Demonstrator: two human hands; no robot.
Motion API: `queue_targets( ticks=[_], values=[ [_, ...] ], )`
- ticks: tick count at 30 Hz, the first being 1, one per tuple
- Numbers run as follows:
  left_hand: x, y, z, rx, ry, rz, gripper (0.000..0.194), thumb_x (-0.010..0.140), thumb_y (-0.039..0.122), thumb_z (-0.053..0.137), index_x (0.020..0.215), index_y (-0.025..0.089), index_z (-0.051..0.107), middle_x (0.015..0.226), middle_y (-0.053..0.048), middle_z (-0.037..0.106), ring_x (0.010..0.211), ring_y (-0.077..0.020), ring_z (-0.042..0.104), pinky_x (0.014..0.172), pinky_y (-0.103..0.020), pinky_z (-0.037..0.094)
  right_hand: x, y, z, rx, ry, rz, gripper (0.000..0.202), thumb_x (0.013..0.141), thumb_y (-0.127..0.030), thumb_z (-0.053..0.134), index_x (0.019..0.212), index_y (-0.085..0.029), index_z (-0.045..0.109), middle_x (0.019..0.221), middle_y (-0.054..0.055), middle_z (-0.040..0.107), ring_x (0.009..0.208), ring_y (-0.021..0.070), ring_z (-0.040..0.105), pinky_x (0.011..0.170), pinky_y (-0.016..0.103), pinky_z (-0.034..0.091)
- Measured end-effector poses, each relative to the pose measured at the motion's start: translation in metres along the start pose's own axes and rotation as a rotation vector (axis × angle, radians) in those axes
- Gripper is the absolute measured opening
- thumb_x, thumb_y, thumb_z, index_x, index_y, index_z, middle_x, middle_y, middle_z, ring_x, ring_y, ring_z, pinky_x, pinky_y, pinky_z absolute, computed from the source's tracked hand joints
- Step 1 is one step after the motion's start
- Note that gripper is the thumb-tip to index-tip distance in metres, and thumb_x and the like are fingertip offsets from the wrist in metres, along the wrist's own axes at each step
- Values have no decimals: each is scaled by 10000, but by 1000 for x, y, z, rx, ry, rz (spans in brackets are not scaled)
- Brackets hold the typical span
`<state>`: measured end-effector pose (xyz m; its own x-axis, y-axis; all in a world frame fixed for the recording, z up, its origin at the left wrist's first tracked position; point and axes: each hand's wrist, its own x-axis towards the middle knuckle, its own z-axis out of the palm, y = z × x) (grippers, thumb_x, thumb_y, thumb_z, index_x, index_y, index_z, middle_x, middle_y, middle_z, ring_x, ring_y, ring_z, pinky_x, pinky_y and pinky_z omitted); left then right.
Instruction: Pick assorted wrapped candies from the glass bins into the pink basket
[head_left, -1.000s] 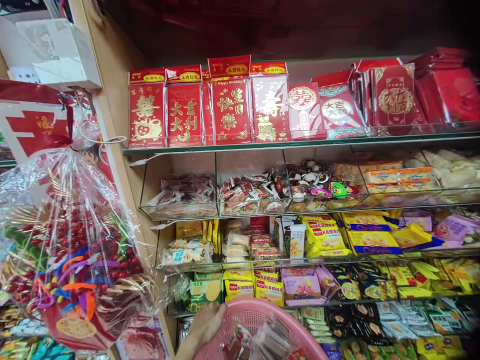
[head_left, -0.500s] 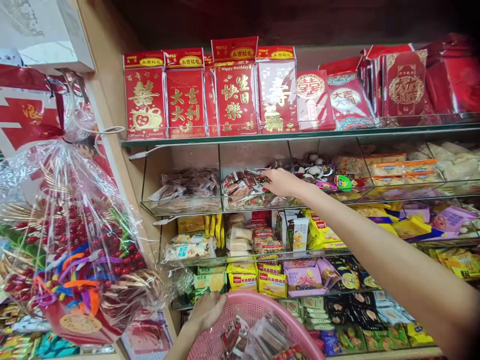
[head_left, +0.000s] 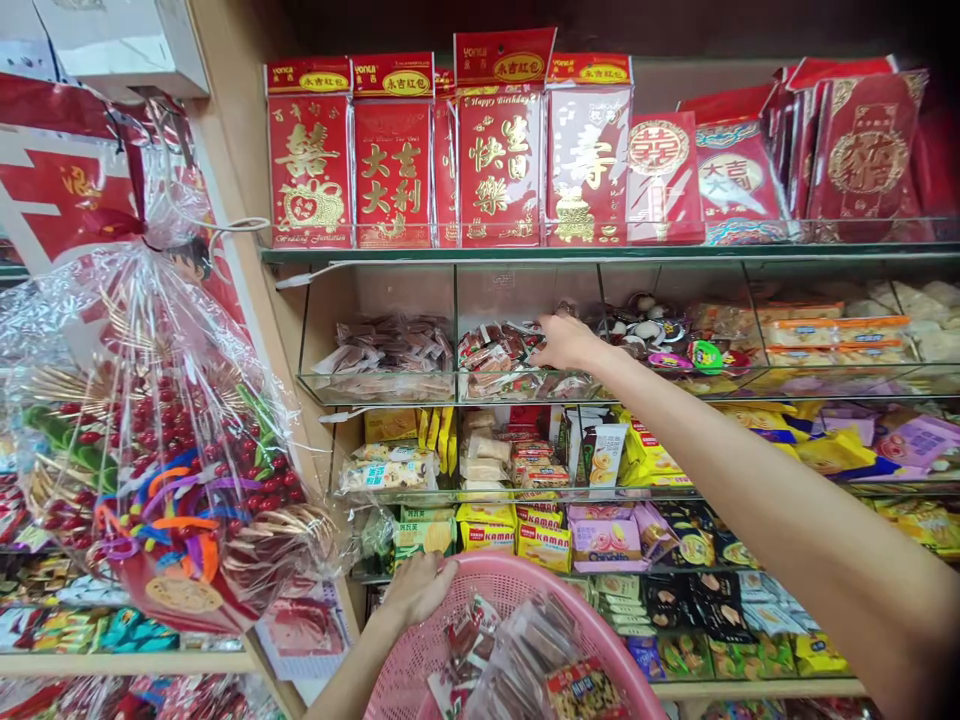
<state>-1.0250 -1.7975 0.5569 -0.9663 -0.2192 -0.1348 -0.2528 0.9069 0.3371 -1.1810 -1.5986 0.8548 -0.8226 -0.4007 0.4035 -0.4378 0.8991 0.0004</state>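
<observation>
My left hand is closed on the rim of a pink plastic basket. In the basket lie small clear-wrapped snack packets, some with brown bars inside, and a packet with a dark label. Up on the middle shelf, my right hand reaches into a glass-fronted bin of small red, white and brown wrapped snacks. Its thumb and fingers are apart over the packets at the bin's right side, and I see nothing held in them. The fingertips are partly hidden among the wrappers.
Red envelopes stand on the glass shelf above. Brown packets fill the bin to the left. Lower shelves hold yellow biscuit packs. A clear-wrapped bouquet hangs at the left by the wooden upright. Glass dividers and lips edge the bins.
The view has shifted, so the shelves sit slightly higher and further right. The thumb and fingers of my right hand have spread apart over the packets. My left hand keeps its hold on the basket.
</observation>
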Motion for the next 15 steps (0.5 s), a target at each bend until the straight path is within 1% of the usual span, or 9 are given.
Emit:
queue_targets(
  ticks=[2, 4, 7, 9, 11, 13, 14, 15],
  values=[
    [-2, 3, -1, 9, -5, 3, 539, 832, 492, 203, 934, 158, 613, 979, -147, 642, 968, -268, 573, 781, -335, 399, -1, 2, 4, 90, 33, -17, 661, 662, -301, 673, 1247, -125, 420, 1188, 181, 474, 1066, 278, 498, 861, 329, 408],
    [-5, 4, -4, 25, 2, -2, 536, 833, 483, 200, 945, 156, 611, 975, -148, 642, 956, -267, 577, 774, -335, 404, 1, 4, 9, 175, 103, -47, 695, 661, -251, 670, 1282, -125, 383, 1191, 174, 467, 1075, 270, 493, 885, 328, 402],
    [-10, 6, -7, 43, 11, -4, 524, 833, 466, 203, 939, 158, 613, 961, -149, 647, 936, -275, 585, 757, -344, 413, 2, 7, 13, 335, 268, -81, 662, 682, -205, 635, 1286, -109, 381, 1177, 176, 467, 1052, 275, 508, 885, 367, 411],
    [-13, 6, -8, 46, 15, 2, 516, 832, 455, 203, 919, 158, 616, 951, -150, 651, 925, -276, 590, 746, -345, 418, -6, 9, 11, 446, 415, -118, 606, 697, -201, 614, 1260, -105, 411, 1141, 173, 484, 1038, 282, 513, 877, 400, 414],
    [-15, 5, -9, 49, 22, 4, 516, 834, 448, 198, 895, 158, 620, 933, -151, 654, 908, -277, 595, 733, -345, 421, -25, 8, 5, 544, 565, -191, 544, 720, -216, 595, 1233, -126, 439, 1109, 155, 501, 1042, 279, 505, 882, 420, 406],
    [-18, 4, -10, 55, 27, -2, 518, 834, 446, 195, 883, 158, 623, 920, -154, 656, 898, -280, 598, 724, -347, 423, -53, 5, 2, 656, 661, -273, 499, 749, -250, 577, 1223, -165, 445, 1077, 122, 521, 1012, 250, 516, 877, 419, 407],
    [-19, 4, -10, 57, 30, -6, 518, 834, 445, 196, 882, 159, 625, 918, -155, 657, 898, -281, 598, 725, -349, 423, -69, 3, 3, 728, 662, -301, 485, 758, -271, 576, 1217, -182, 447, 1047, 102, 538, 974, 229, 531, 861, 410, 417],
    [-20, 4, -11, 58, 34, -10, 517, 834, 444, 197, 885, 159, 626, 918, -155, 657, 900, -280, 598, 728, -349, 423, -85, 0, 6, 818, 616, -321, 470, 760, -295, 582, 1202, -192, 458, 1000, 80, 557, 917, 206, 549, 834, 396, 433]
  ],
)
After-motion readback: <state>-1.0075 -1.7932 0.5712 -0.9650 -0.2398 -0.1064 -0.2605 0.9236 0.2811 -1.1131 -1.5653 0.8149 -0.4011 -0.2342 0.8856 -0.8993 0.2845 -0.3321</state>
